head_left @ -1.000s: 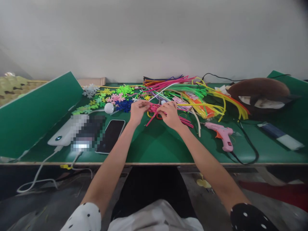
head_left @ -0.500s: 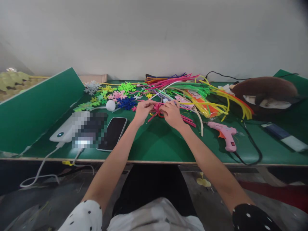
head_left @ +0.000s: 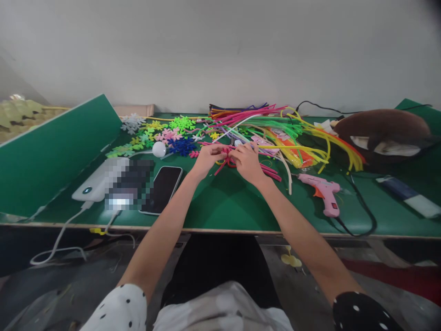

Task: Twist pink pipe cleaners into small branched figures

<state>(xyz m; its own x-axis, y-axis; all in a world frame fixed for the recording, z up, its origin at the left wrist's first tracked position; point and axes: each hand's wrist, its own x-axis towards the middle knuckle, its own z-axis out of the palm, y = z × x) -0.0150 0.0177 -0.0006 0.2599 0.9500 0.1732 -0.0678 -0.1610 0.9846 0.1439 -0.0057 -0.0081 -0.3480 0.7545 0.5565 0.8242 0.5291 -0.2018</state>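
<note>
Pink-red pipe cleaners (head_left: 220, 169) meet in a small bent cluster between my two hands, above the green table. My left hand (head_left: 208, 158) pinches the cluster from the left, its fingertips closed on it. From the other side my right hand (head_left: 247, 158) grips the same piece, with fingers curled over part of it. The fingers hide exactly how the strands are joined. Just right of my right hand lie loose pink pipe cleaners (head_left: 271, 172). Behind the hands is a heap of pipe cleaners in many colours (head_left: 248, 120).
Snowflake-like pipe cleaner shapes (head_left: 181, 146) and a white ball (head_left: 159, 149) lie left. A phone (head_left: 161, 189) and a white power bank (head_left: 98, 181) with cables are nearer. A pink glue gun (head_left: 324, 191), its cord and a brown plush (head_left: 382, 131) stand right. Green panels (head_left: 62, 156) flank the table.
Both hands stay at nearly the same spot with the pink-red pipe cleaners. The fingers and the protruding strand shift slightly; the whole view moves a little.
</note>
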